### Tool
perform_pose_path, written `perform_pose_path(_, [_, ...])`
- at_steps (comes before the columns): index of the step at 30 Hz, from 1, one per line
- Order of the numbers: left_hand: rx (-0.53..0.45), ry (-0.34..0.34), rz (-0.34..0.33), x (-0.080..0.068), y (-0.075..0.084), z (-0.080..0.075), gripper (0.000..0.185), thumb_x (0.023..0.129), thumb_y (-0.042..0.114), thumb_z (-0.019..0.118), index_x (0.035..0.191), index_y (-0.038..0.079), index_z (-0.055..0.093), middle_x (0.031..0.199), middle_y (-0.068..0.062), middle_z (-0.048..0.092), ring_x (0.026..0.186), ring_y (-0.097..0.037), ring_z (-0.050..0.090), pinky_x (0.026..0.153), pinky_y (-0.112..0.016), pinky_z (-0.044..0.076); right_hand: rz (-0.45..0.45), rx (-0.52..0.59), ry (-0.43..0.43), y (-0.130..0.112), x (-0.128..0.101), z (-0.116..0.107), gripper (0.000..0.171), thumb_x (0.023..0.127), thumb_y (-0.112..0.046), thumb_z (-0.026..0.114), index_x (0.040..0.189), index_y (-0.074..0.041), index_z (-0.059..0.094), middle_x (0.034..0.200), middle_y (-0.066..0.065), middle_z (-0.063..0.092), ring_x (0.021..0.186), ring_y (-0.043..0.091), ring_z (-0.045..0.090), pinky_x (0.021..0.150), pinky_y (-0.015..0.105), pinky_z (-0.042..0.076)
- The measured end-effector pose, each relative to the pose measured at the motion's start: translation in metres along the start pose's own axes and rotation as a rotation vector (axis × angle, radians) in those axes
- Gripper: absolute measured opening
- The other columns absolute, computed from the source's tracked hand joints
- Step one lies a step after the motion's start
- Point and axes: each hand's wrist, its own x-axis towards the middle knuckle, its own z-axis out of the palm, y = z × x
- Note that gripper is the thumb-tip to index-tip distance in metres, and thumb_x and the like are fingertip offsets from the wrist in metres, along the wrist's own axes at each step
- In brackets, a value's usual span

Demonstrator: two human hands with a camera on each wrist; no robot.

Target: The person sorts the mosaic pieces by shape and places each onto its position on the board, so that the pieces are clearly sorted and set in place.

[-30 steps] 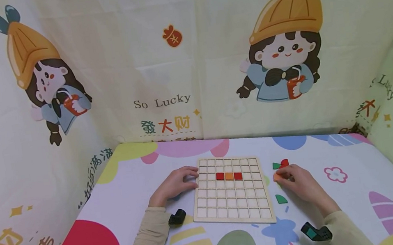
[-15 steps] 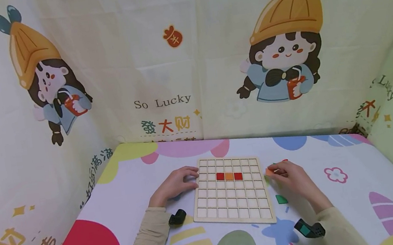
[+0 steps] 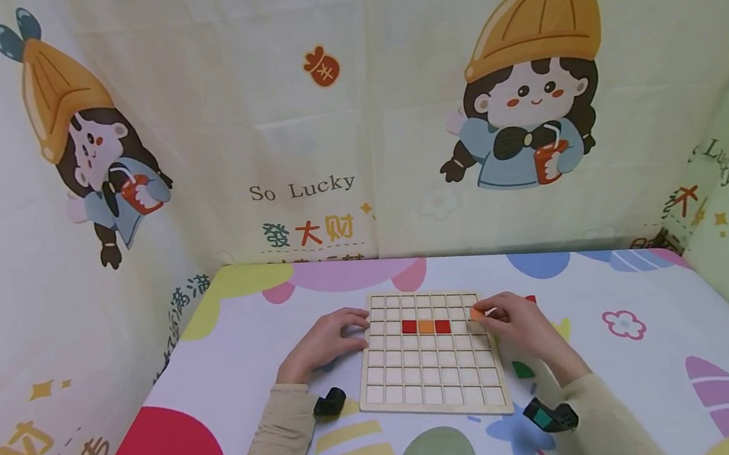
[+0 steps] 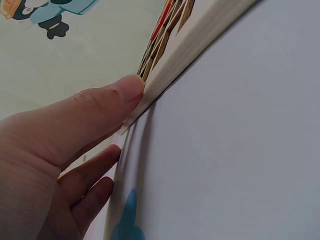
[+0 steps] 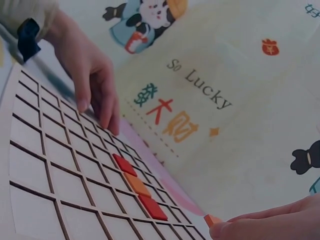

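Right hand (image 3: 515, 319), grip pinching orange tile (image 3: 477, 313), has moved over grid board (image 3: 428, 392).

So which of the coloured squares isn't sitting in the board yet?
The orange square pinched in the right hand over the board's right edge. The two red squares and other orange square sit in cells.

The backdrop cloth (image 3: 335, 108) reads "So Lucky" (image 3: 302, 188), with "發大财" (image 3: 307, 232) printed just below it.
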Motion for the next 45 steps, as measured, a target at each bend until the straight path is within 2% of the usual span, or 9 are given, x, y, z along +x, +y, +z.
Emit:
perform_pose_path(13, [-0.006, 0.008, 0.009, 0.001, -0.001, 0.001, 0.030, 0.081, 0.024, 0.070, 0.108, 0.013, 0.067, 0.129, 0.003, 0.055, 0.126, -0.018, 0.044, 0.107, -0.037, 0.036, 0.020, 0.008, -0.069, -0.013, 0.009, 0.008, 0.028, 0.082, -0.019, 0.069, 0.109, -0.011, 0.067, 0.105, 0.008, 0.062, 0.086, 0.018, 0.061, 0.076, 0.034, 0.055])
perform_pose_path(23, [-0.008, 0.006, 0.008, 0.000, 0.000, 0.000, 0.030, 0.081, 0.023, 0.070, 0.109, 0.013, 0.066, 0.129, 0.002, 0.055, 0.126, -0.018, 0.045, 0.106, -0.037, 0.036, -0.006, -0.053, -0.097, -0.016, 0.011, 0.016, 0.030, 0.081, -0.023, 0.071, 0.109, -0.012, 0.068, 0.099, 0.002, 0.062, 0.083, 0.015, 0.058, 0.074, 0.031, 0.053])
perform_pose_path(34, [-0.006, 0.006, 0.019, 0.001, -0.001, 0.000, 0.030, 0.080, 0.023, 0.071, 0.108, 0.013, 0.067, 0.129, 0.003, 0.055, 0.126, -0.017, 0.045, 0.106, -0.036, 0.036, -0.062, -0.070, -0.110, -0.015, 0.010, 0.022, 0.024, 0.082, -0.016, 0.069, 0.105, -0.011, 0.068, 0.091, 0.001, 0.060, 0.077, 0.011, 0.054, 0.069, 0.027, 0.050])
perform_pose_path(45, [-0.009, 0.002, 0.014, 0.001, -0.001, 0.001, 0.029, 0.081, 0.022, 0.070, 0.108, 0.012, 0.067, 0.130, 0.000, 0.055, 0.127, -0.019, 0.044, 0.107, -0.038, 0.036, -0.045, -0.071, -0.113, -0.015, 0.011, 0.024, 0.025, 0.082, -0.017, 0.069, 0.106, -0.010, 0.068, 0.093, 0.001, 0.059, 0.076, 0.012, 0.050, 0.068, 0.027, 0.048])
